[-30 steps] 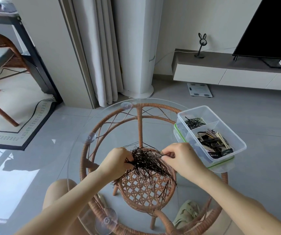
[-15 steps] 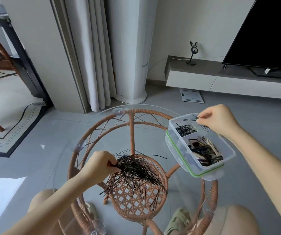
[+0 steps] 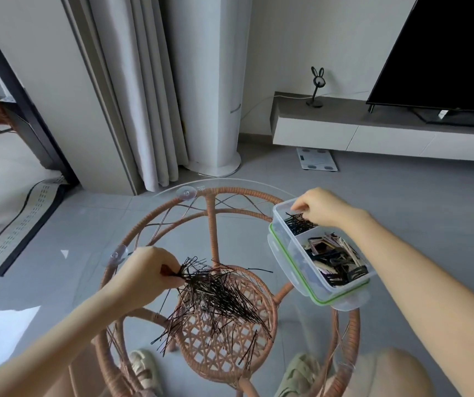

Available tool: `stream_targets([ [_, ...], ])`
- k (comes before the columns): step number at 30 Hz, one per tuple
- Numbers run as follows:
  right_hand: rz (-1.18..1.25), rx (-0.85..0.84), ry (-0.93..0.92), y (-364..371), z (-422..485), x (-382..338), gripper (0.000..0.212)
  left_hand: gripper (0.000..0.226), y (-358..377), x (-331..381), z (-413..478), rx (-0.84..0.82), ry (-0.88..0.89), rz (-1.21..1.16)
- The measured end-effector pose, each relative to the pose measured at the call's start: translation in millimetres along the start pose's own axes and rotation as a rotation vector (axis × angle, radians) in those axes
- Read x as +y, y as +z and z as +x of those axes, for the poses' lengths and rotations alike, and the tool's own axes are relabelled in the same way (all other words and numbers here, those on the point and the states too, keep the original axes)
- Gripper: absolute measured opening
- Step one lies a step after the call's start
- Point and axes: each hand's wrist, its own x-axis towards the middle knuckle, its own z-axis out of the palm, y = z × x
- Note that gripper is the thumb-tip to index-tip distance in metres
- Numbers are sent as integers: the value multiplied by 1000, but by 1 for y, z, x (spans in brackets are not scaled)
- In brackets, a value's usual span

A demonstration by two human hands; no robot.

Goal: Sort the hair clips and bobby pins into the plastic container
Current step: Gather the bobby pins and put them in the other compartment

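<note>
Table [image 3: 172, 233]: round glass top on a rattan frame, filling the lower middle of my feed. Container [image 3: 294, 262]: clear plastic, two compartments, standing on a green-rimmed lid [image 3: 320, 301] at the table's right side. Pile [image 3: 218, 296] of loose black bobby pins: on the glass near the centre, fanned out toward me, one stray pin just beside it on the right. Left hand [image 3: 144, 275]: at the pile's left end, thumb and fingers pinching a bunch of pins where their ends meet; the rest of the pile lies on the glass. Right hand [image 3: 320, 207]: over the container's far compartment, fingers curled downward, tips at the sorted pins [image 3: 297, 223]. I cannot tell whether it grasps any or holds none. Clips [image 3: 336, 262]: black and pale, heaped in the near compartment, kept from the sorted pins by the divider.
</note>
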Motion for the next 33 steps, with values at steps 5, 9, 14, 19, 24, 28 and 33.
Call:
stream_targets([
  [5,62,183,32,-3,-35,18,29,11,-17,14,11,30,30,-1],
  [9,87,248,-13,3,-68,24,23,10,-36,22,21,82,11,-29],
  [14,165,382,-2,10,-87,36,18,9,-56,53,44,146,62,-76],
  [19,138,503,-48,12,-97,40,14,11,-60,113,78,184,205,-74],
  [24,138,588,-15,14,-109,52,13,16,-20,173,115,193,340,-38],
  [28,143,599,34,28,-123,54,7,16,34,195,143,99,413,78],
  [33,164,544,52,41,-135,54,13,21,80,192,160,46,456,320],
])
